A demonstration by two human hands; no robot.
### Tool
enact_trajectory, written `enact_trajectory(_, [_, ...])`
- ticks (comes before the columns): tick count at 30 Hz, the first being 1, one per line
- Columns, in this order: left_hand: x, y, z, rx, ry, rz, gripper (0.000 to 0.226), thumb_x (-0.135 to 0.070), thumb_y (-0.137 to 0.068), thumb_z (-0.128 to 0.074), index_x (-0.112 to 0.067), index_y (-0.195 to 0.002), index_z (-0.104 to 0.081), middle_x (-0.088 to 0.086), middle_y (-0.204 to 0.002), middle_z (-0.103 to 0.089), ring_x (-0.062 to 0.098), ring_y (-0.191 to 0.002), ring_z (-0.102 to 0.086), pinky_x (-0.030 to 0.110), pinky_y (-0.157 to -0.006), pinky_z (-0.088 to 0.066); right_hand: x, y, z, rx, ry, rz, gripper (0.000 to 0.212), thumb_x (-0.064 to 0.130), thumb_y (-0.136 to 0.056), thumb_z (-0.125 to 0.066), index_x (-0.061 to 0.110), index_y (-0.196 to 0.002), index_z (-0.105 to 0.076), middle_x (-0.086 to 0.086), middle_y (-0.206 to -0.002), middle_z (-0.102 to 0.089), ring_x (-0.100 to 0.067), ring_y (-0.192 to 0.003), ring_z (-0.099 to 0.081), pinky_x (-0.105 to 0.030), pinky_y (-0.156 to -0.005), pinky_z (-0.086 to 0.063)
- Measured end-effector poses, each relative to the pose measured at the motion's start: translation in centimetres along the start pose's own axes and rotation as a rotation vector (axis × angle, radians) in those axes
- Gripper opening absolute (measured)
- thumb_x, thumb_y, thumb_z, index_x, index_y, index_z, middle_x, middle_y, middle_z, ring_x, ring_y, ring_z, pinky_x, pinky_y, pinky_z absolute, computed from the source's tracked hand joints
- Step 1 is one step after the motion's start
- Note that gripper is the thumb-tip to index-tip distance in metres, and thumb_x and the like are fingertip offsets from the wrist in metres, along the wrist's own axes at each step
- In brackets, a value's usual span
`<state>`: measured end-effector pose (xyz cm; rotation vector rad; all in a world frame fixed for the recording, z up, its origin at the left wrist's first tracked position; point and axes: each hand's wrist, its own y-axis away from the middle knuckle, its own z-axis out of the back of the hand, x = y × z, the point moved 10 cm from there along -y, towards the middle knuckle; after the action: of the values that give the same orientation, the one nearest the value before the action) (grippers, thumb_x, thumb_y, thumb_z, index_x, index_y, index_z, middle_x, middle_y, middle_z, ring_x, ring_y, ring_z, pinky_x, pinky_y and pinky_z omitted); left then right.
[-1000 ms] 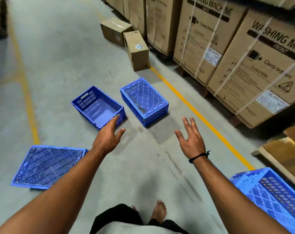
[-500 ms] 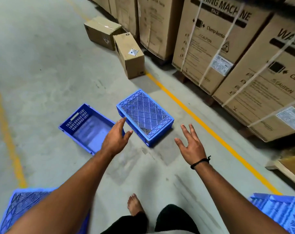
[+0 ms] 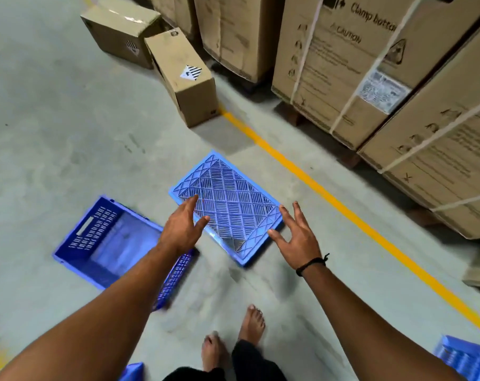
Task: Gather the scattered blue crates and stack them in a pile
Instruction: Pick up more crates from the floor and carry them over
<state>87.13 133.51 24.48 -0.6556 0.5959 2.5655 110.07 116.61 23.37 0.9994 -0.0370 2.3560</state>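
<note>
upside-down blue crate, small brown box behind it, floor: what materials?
Upside-down crate: looks like moulded plastic, matte blue; the slotted lattice base and ribbed rim suggest injection moulding.
Small box: corrugated cardboard by its look, plain brown, with folded edges and a printed label.
Floor: probably smooth concrete, grey and scuffed, with a painted yellow line.

cam: head-worn, 1 view only | looks fwd + steeply down at floor | near: both forearms, bare feet at bottom edge | far: cartons top right
</note>
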Motion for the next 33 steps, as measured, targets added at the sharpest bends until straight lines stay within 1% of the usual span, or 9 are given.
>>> enact_trajectory(4, [3.5,-8.5,-4.2,0.015,-0.046,-0.045,0.062,-0.037,-0.092,-0.053,-0.015,-0.145,-0.031,0.009,-0.151,-0.034,0.025,-0.139,-0.032,0.036,-0.114,-0.027,-4.5,-5.0,-5.7,0.001,0.016,-0.070,0.067,0.048,-0.082,-0.064,0.037,-0.142,-0.037,0.005,-0.159,-0.012,-0.023,-0.144,-0.019,-0.040,-0.114,-0.027])
enact_trajectory(9, [9.5,-19.0,-12.3,0.083,-0.228,-0.141,0.059,-0.044,-0.092,-0.052,-0.020,-0.144,-0.036,0.012,-0.152,-0.031,0.029,-0.143,-0.023,0.043,-0.116,-0.022,-12.1,-10.6,-14.6,-0.053,0.019,-0.145,0.080,0.068,-0.071,-0.052,0.027,-0.139,-0.044,-0.003,-0.157,-0.020,-0.029,-0.136,-0.033,-0.038,-0.109,-0.035])
enact_trajectory(12, [14.1,-24.5,-15.9,0.065,-0.300,-0.167,0.058,-0.045,-0.090,-0.053,-0.023,-0.142,-0.039,0.012,-0.153,-0.029,0.030,-0.143,-0.023,0.047,-0.116,-0.021,-17.4,-13.1,-20.1,-0.079,0.015,-0.226,0.078,0.063,-0.072,-0.063,0.027,-0.139,-0.044,-0.004,-0.157,-0.017,-0.033,-0.135,-0.034,-0.043,-0.108,-0.036])
enact_trajectory(18, [21.8,-34.0,-20.5,0.103,-0.489,-0.100,0.069,-0.062,-0.085,-0.048,-0.040,-0.145,-0.023,0.006,-0.160,-0.004,0.025,-0.147,-0.001,0.062,-0.111,-0.013,-24.0,-16.2,-26.8,-0.270,0.023,-0.335,0.101,0.090,-0.064,-0.034,0.023,-0.137,-0.048,-0.017,-0.157,-0.011,-0.034,-0.140,-0.027,-0.052,-0.110,-0.031])
enact_trajectory(22, [25.6,-38.2,-20.2,0.043,-0.517,0.012,0.088,-0.083,-0.070,-0.040,-0.046,-0.145,-0.012,0.005,-0.159,0.005,0.032,-0.146,0.004,0.066,-0.109,-0.010,-26.3,-17.5,-29.0,-0.298,0.011,-0.479,0.091,0.076,-0.065,-0.058,0.032,-0.142,-0.038,-0.004,-0.159,0.008,-0.036,-0.144,-0.009,-0.051,-0.114,-0.024])
enact_trajectory(24, [26.7,-39.6,-19.8,0.017,-0.505,0.044,0.097,-0.086,-0.065,-0.040,-0.042,-0.146,-0.009,0.009,-0.159,0.002,0.035,-0.145,0.001,0.065,-0.109,-0.012,-27.1,-18.1,-29.5,-0.306,0.053,-0.513,0.090,0.067,-0.066,-0.066,0.033,-0.144,-0.035,-0.003,-0.159,0.009,-0.038,-0.143,-0.010,-0.050,-0.115,-0.021])
enact_trajectory(27, [27.3,-41.2,-20.5,0.073,-0.368,0.091,0.112,-0.090,-0.055,-0.048,-0.037,-0.147,-0.012,0.018,-0.153,-0.017,0.040,-0.141,-0.016,0.061,-0.110,-0.021,-26.8,-18.5,-28.6,-0.421,0.066,-0.487,0.088,0.059,-0.067,-0.073,0.025,-0.142,-0.042,-0.011,-0.159,-0.002,-0.033,-0.139,-0.031,-0.046,-0.110,-0.033])
enact_trajectory(30, [26.9,-41.8,-20.6,0.080,-0.247,0.132,0.118,-0.084,-0.048,-0.061,-0.037,-0.146,-0.016,0.023,-0.141,-0.032,0.043,-0.132,-0.030,0.054,-0.109,-0.030,-26.4,-18.7,-27.3,-0.513,0.019,-0.467,0.084,0.051,-0.067,-0.077,0.024,-0.140,-0.045,-0.006,-0.159,-0.008,-0.023,-0.137,-0.037,-0.037,-0.105,-0.037])
enact_trajectory(33, [25.8,-41.0,-20.7,0.046,-0.201,0.134,0.116,-0.070,-0.052,-0.074,-0.038,-0.146,-0.014,0.022,-0.136,-0.031,0.040,-0.130,-0.027,0.054,-0.108,-0.031,-25.9,-18.3,-25.2,-0.607,0.007,-0.407,0.089,0.068,-0.063,-0.067,0.020,-0.136,-0.051,-0.009,-0.157,-0.018,-0.020,-0.135,-0.039,-0.042,-0.102,-0.042])
